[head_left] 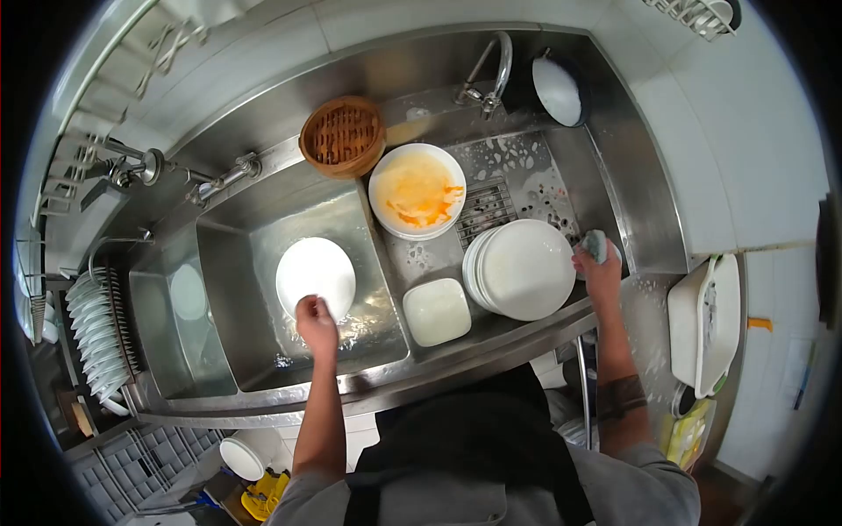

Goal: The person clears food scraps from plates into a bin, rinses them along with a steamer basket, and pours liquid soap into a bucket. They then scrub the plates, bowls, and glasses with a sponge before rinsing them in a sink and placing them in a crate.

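Note:
My left hand (317, 326) is closed on the near edge of a round white plate (317, 272), which is over the middle sink basin. At the right, my right hand (598, 263) is wrapped round a grey-green sponge (595, 246), beside a stack of white plates (528, 270). Part of a white item shows behind that hand. Left of the stack sits a square white dish (437, 312). Behind it, a round white dish (417, 190) holds cloudy liquid with orange residue.
A bamboo steamer (342, 137) rests on the rear sink edge. Behind are a curved faucet (500, 79) and a white bowl (559, 91). A wire grate (485, 210) lies in the right basin. Racked plates (95, 333) stand far left; a white tub (704, 324) is right.

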A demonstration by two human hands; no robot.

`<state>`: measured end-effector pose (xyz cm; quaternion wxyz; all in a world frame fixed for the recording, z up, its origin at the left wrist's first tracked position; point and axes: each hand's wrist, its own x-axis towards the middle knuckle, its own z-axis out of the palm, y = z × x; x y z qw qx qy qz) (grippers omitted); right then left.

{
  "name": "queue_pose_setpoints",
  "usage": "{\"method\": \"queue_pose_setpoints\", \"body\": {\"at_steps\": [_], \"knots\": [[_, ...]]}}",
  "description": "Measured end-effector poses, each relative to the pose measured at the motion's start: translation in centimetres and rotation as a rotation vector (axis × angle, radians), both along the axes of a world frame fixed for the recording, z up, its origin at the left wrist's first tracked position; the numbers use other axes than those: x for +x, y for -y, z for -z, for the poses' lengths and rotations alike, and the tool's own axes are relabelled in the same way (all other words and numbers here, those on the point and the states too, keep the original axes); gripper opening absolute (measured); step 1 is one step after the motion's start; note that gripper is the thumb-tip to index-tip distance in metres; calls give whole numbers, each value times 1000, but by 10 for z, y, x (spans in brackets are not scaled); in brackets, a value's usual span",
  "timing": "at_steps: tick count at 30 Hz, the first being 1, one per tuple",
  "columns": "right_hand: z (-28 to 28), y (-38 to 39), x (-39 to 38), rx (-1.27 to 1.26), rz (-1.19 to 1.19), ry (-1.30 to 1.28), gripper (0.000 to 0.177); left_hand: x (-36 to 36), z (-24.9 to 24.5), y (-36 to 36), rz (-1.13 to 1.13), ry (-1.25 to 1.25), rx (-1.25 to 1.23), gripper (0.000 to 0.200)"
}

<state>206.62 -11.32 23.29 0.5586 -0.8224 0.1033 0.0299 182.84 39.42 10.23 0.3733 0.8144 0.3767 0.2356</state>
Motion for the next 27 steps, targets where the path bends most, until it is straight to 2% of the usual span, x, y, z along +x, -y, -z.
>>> {"method": "queue_pose_setpoints", "body": {"at_steps": [1,3,4,5,6,7,8,9,10,11,12,13,14,16,17,19,20,22,24,25,26,27], "knots": [[-3,4,16,8,-13,-4,24,26,-18,27,95,159,-138,17],[-12,7,50,144,70,61,26,84,-72,97,307,155,-713,17],[-27,0,66,79,22,125,28,115,-73,132,203,140,-1036,25],[-31,-6,85,86,1,125,28,142,-38,150,175,116,-1221,35],[-35,-13,106,165,-57,236,26,171,-12,167,64,15,-1247,45],[-40,-21,128,245,-117,348,24,194,4,171,45,36,-1246,45],[-51,-32,147,250,-145,351,24,215,17,174,-171,32,-1350,47],[-65,-45,166,42,-212,450,27,234,32,175,-385,29,-1449,50],[-70,-54,185,-168,-273,545,31,245,56,174,-401,48,-1451,50],[-67,-59,209,-165,-295,547,31,251,82,172,-349,38,-1534,50],[-64,-65,234,-326,-364,634,35,256,92,173,-295,27,-1615,51],[-62,-70,257,-487,-430,722,39,262,101,174,-312,40,-1620,51],[-56,-72,279,-482,-449,722,39,266,103,175,-308,-4,-1563,47],[-45,-77,315,-796,-568,715,45,267,99,177,-319,-36,-1500,43],[-48,-84,322,-786,-579,725,45,270,96,180,-391,14,-1491,39],[-53,-96,330,-803,-549,340,50,273,87,191,-465,72,-1476,34],[-50,-101,327,-798,-553,350,50,272,93,199,-525,204,-1444,30],[-40,-107,305,-445,-533,889,54,274,85,207,-658,376,-1410,27],[-40,-124,276,-512,-762,771,58,278,81,210,-706,419,-1421,29],[-32,-137,277,-512,-772,773,58,280,81,212,-744,452,-1429,30],[-17,-152,282,-632,-715,842,60,280,86,213,-753,458,-1429,30],[-14,-168,281,-746,-654,912,61,279,92,211,-666,424,-1489,32]]}}
